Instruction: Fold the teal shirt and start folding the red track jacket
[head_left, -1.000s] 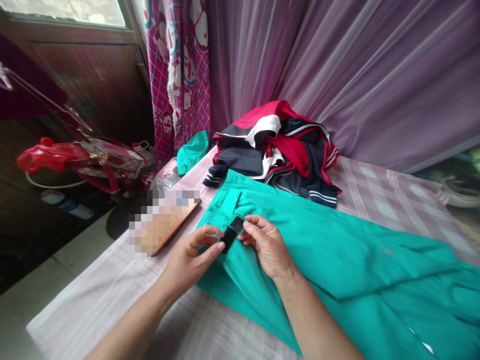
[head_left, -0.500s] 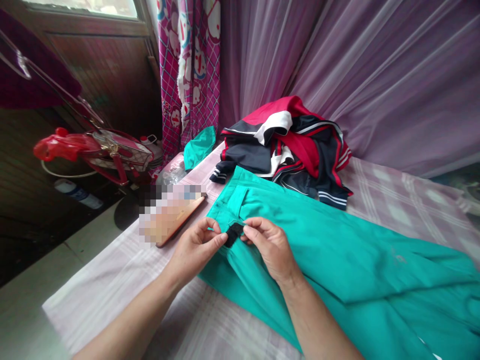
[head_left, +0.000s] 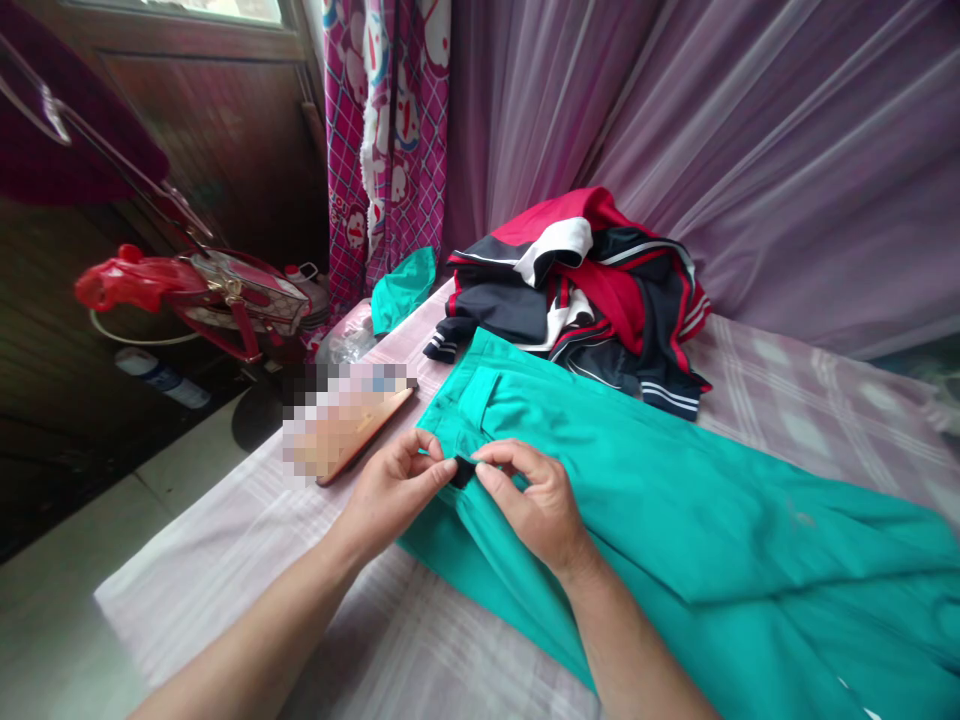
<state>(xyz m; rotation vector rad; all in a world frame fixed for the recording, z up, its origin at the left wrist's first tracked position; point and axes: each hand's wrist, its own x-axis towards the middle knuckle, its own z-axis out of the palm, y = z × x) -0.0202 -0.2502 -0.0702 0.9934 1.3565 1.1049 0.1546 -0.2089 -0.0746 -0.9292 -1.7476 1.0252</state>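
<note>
Two bare hands worked at the waistband end of a pair of teal trousers (head_left: 675,500) spread flat across a pale checked cloth (head_left: 247,560) that covered the work surface. The left hand (head_left: 386,495) had its thumb and forefinger pressed together on the near edge of a small black tab (head_left: 461,470) at the trousers' opening, the other fingers curled loosely underneath. The right hand (head_left: 536,500) met it from the other side, thumb and forefinger pinching the same tab, so that the fingertips of both hands almost touched over it (only a sliver of the black piece showed between them). Whether the tab was sewn to the trousers or loose could not be told.

The trousers lay with the waistband toward the far left and the legs running off to the near right. Just beyond the waistband sat a heap of red, navy and white clothing (head_left: 585,290), its edge touching the teal fabric. A flat orange-brown object (head_left: 360,440), partly blurred, lay on the cloth just left of the hands. A scrap of teal cloth (head_left: 401,290) sat at the far edge of the surface, by a pink patterned curtain (head_left: 386,140). A red-trimmed handbag (head_left: 240,295) stood off to the left, well apart from the hands.
</note>
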